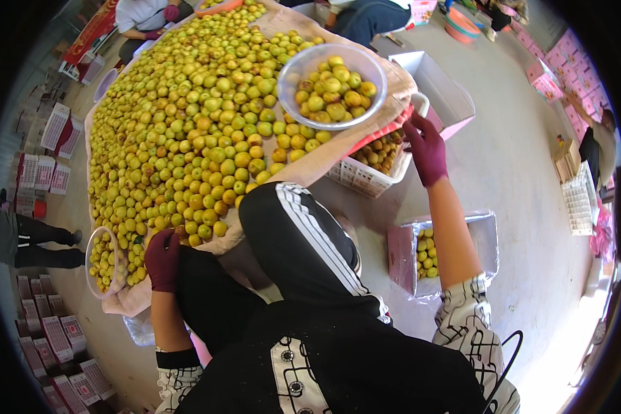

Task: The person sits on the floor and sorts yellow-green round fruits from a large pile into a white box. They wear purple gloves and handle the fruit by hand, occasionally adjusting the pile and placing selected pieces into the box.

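Both my hands wear maroon gloves. My right hand (pixel 426 150) is at the red checked edge (pixel 388 127) of the table cloth; its fingertips are at the cloth, but a grip on it is not clear. Below that edge, a white plastic crate (pixel 364 177) holds browner fruit (pixel 378 154). Near the front of the table, my left hand (pixel 163 260) rests by my knee beside loose yellow-green jujubes (pixel 186 150), its fingers partly hidden. A clear plastic bowl (pixel 289 106) of jujubes stands on the cloth, nearer my right hand. Left of my left hand is a tilted plastic bowl (pixel 115 259) with more fruit.
A film-lined pink carton (pixel 401 256) with some jujubes sits on the floor under my right forearm. Beyond the crate stands an open white carton (pixel 439 77). Stacked boxes (pixel 57 336) line the left. Other people (pixel 145 20) sit around the table's far side.
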Motion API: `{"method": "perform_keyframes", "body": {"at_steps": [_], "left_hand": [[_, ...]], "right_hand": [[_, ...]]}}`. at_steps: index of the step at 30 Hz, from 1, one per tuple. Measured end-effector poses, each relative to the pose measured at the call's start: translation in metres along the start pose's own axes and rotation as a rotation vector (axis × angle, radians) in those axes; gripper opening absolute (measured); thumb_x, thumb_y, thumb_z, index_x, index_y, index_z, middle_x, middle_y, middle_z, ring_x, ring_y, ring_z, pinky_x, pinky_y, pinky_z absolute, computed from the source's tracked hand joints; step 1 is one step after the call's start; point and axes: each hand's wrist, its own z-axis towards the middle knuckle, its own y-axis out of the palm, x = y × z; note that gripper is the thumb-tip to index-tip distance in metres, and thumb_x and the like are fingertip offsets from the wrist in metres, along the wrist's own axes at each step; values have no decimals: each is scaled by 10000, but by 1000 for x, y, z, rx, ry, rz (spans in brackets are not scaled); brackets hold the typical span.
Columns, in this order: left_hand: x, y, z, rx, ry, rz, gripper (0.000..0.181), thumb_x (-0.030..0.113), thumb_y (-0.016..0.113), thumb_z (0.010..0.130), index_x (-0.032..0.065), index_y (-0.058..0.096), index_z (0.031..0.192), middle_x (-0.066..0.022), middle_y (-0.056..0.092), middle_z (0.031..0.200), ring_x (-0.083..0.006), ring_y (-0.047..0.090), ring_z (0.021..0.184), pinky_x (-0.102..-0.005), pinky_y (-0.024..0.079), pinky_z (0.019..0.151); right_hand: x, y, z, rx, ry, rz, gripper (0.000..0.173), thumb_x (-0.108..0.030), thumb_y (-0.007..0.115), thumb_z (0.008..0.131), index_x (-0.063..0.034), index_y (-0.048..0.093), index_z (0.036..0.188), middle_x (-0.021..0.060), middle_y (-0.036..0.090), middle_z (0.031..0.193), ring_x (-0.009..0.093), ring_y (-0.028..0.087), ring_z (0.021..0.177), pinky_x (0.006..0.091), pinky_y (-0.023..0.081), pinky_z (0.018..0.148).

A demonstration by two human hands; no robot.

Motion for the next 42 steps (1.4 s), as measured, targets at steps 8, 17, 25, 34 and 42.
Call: {"method": "perform_keyframes", "body": {"at_steps": [8,17,25,34,42], "left_hand": [[11,-3,-5,71,-63,-150,257,254,669,854,36,676,989,-120,678,961,-242,662,881,-335,510,798],[17,-10,-13,80,-52,-132,256,252,665,864,33,671,995,-117,673,950,-245,659,862,-330,509,773],[7,-12,-15,96,-69,-192,245,234,660,870,21,665,992,-128,670,956,-258,650,846,-337,506,773],[66,-5,-6,60,-147,-795,212,146,634,899,15,657,1064,-60,668,953,-134,616,839,-262,484,732],[220,33,5,-663,-422,-1668,335,268,576,950,31,559,1187,-58,627,1013,-131,625,824,-262,509,689]], "right_hand": [[25,76,120,-203,634,176,321,-209,657,818,-58,536,1075,117,588,852,264,621,730,371,578,566],[1,91,99,202,-94,-800,444,-218,685,735,-88,594,1150,143,666,1020,286,633,957,421,514,857],[-29,120,116,-344,-216,-1434,359,-250,655,722,-111,690,1051,113,688,1043,291,649,983,405,519,873],[-95,116,-27,-403,-251,-118,485,-138,773,726,-59,651,1188,65,640,1025,119,604,877,267,483,806],[-120,122,-147,-532,-346,-125,521,-108,790,690,-88,651,1192,58,582,988,145,583,855,269,484,756]]}}
